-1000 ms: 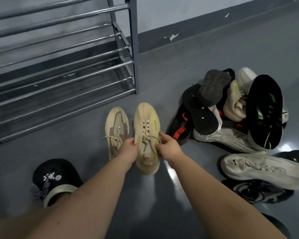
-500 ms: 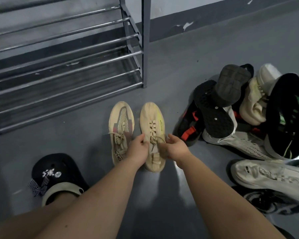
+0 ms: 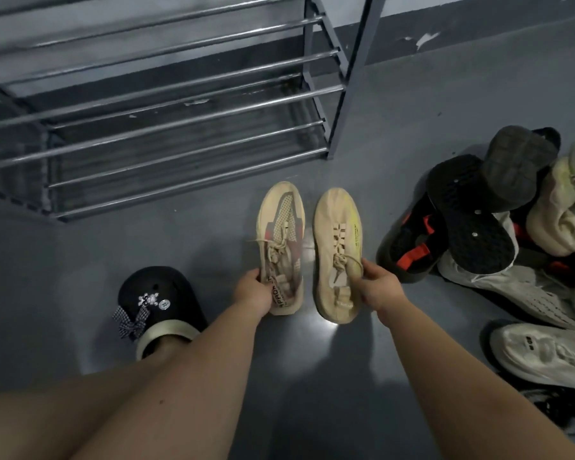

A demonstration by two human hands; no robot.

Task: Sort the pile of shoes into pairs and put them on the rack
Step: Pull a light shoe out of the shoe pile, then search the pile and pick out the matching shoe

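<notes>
Beige shoes, one gripped in left hand (image 3: 253, 291), one in right hand (image 3: 379, 288); fingertips hidden; pile (image 3: 498, 220) cut off.

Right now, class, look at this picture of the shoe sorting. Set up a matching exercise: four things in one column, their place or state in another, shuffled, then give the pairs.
Things
1. beige shoe with red mesh
2. beige shoe with yellow streak
3. black clog
4. rack

States
A. worn on a foot
B. held by the right hand
C. holds no shoes in view
D. held by the left hand

Pairs: 1-D, 2-B, 3-A, 4-C
</notes>
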